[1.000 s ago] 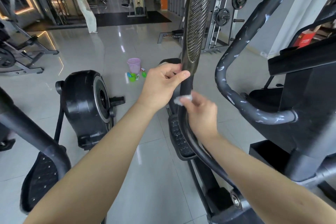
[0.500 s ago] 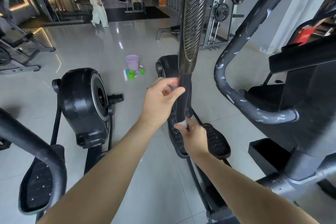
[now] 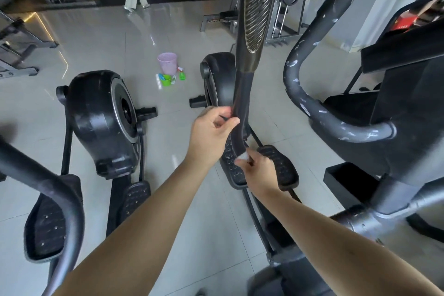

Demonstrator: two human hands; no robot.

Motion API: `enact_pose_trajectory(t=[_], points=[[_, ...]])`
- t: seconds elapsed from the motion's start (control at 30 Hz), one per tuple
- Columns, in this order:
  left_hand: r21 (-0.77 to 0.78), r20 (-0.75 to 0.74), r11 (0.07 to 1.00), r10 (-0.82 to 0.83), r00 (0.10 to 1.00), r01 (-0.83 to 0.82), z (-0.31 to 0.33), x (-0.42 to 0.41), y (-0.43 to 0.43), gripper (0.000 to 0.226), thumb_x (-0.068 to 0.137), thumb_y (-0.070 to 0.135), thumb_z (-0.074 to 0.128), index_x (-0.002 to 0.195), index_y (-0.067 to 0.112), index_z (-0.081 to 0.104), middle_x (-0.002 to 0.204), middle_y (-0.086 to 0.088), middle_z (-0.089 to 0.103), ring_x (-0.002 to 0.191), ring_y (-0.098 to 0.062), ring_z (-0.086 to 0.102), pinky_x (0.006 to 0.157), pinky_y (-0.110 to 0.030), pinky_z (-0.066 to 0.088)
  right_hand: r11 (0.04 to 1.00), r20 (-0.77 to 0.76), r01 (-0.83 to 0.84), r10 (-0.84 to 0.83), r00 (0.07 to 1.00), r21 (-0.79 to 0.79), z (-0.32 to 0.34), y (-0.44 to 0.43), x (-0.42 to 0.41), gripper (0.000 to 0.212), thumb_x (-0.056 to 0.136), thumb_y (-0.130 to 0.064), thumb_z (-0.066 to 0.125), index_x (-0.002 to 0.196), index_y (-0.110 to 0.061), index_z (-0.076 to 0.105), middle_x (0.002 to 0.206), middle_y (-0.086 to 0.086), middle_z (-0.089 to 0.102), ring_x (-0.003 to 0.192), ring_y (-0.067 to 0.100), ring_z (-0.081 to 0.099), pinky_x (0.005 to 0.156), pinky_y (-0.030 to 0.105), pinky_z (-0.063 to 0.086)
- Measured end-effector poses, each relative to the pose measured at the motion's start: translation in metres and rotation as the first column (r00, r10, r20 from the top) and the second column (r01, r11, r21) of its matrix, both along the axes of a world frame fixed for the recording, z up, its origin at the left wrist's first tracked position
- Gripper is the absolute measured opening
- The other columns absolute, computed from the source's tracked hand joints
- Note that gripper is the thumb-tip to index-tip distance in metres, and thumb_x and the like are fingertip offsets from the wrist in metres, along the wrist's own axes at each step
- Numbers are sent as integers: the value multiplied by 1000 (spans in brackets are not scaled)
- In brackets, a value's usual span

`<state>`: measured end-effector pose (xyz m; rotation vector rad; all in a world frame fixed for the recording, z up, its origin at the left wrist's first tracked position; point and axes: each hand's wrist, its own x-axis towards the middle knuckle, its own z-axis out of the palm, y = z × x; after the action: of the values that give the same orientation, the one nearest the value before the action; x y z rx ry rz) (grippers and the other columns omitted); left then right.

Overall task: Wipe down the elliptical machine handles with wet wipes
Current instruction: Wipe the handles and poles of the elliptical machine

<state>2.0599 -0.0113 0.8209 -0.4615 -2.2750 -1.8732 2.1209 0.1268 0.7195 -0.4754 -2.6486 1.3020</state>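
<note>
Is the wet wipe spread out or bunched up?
Bunched up: the wet wipe shows as a small white wad pinched in the right hand.

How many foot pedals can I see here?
4 foot pedals: one at lower left, one just right of it, and two at centre, left and right of the handle. Others may be hidden.

The left grip [image 3: 211, 137] and right grip [image 3: 258, 173] are bare, as are both forearms [image 3: 144, 223].
</note>
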Motion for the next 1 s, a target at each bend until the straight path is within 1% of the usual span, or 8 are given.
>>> enact_pose_trajectory(t=[0.1, 0.27, 0.4, 0.53, 0.73, 0.83, 0.9, 1.0], points=[[14, 28, 1000, 18, 999, -18, -12, 5, 2, 16, 87, 13, 78, 95, 27, 74, 86, 7, 63, 65, 1, 56, 69, -11, 44, 993, 142, -56, 41, 989, 103, -21, 21, 18, 7, 96, -29, 63, 92, -28, 68, 85, -10, 72, 82, 13, 67, 73, 40, 59], [21, 60, 998, 56, 997, -57, -30, 10, 7, 16, 87, 12, 77, 97, 23, 75, 87, 10, 63, 67, 2, 57, 69, -8, 44, 961, 298, -122, 44, 953, 247, -24, 35, 34, 11, 97, -22, 62, 90, -23, 70, 93, -9, 75, 92, 15, 68, 76, 35, 57], [-28, 88, 998, 65, 994, -63, -46, 12, 8, 14, 88, 14, 76, 96, 25, 72, 92, 6, 67, 73, 2, 60, 70, -7, 44, 979, 213, -76, 36, 976, 187, -6, 12, 2, 12, 90, -19, 60, 78, -17, 59, 85, -2, 74, 83, 22, 69, 72, 44, 59], [-70, 160, 996, 68, 985, -58, -68, 15, 12, 15, 88, 20, 75, 93, 33, 69, 97, 6, 72, 83, -5, 65, 76, -14, 48, 984, 117, -65, 46, 992, 167, 1, 5, -2, 4, 95, -15, 62, 93, -16, 66, 81, -12, 69, 87, 22, 68, 76, 41, 57], [-122, 321, 992, 72, 944, -34, -107, 33, 29, 9, 90, 24, 73, 93, 30, 66, 91, 13, 70, 89, -6, 66, 79, -23, 50, 961, 416, -162, 56, 907, 225, -23, 60, 61, 12, 99, -23, 64, 99, -24, 75, 100, -9, 75, 92, 12, 68, 75, 27, 53], [-182, 407, 983, 70, 911, 6, -131, 49, 43, 19, 92, 30, 72, 103, 15, 67, 95, 9, 69, 90, -13, 67, 72, -21, 49, 942, 520, -217, 55, 852, 255, -22, 85, 79, 11, 94, -22, 70, 91, -27, 79, 87, -13, 75, 80, 6, 68, 69, 23, 53], [-186, 468, 982, 60, 881, 32, -144, 58, 52, 23, 91, 31, 73, 103, 12, 65, 93, 5, 70, 89, -19, 70, 72, -29, 56, 916, 609, -245, 2, 793, 316, -19, 99, 88, 2, 86, -25, 75, 85, -23, 76, 80, -9, 72, 76, 9, 66, 65, 24, 51], [-195, 500, 979, 54, 864, 52, -156, 66, 62, 23, 89, 30, 74, 101, 13, 65, 89, 4, 72, 85, -22, 73, 83, -42, 60, 855, 683, -281, -112, 722, 437, -24, 115, 100, 30, 81, -39, 75, 96, -14, 70, 94, 0, 69, 91, 20, 62, 85, 33, 44]])
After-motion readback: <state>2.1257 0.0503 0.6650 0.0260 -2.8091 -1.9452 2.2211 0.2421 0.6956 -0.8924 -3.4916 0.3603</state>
